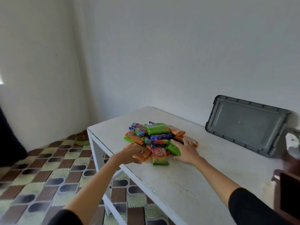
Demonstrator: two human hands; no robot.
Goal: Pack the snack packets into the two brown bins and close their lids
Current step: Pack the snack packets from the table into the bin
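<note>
Observed from the head view, left to right.

My left hand (pixel 131 154) lies at the near-left flank of the heap. Its fingers are extended and only slightly bent, laid over an orange packet (pixel 143 155). I see no closed grip, so I judge it a cupping contact.

The snack packets (pixel 156 137) sit in one loose heap on the white table (pixel 203 176), close to its left end. They point every way, so the heap has no single long axis. It lies directly between my two hands and just ahead of them.

My right hand (pixel 185 151) rests flat at the near-right flank with its fingers spread wide. The fingertips touch a green packet (pixel 174 149) and hold nothing.

A grey lid (pixel 245 125) leans against the wall further right, well apart from the heap.

Part of a brown bin (pixel 289 198) shows at the right edge. I cannot confirm a second bin, as the object above this one is blurred.

Finding: no packet has been packed yet. The bin lies to the right of the heap, on my right arm's side, so a scoop taken between both hands must travel rightward across the bare tabletop. Packets on the left flank sit close to the table edge and could slip off.
</note>
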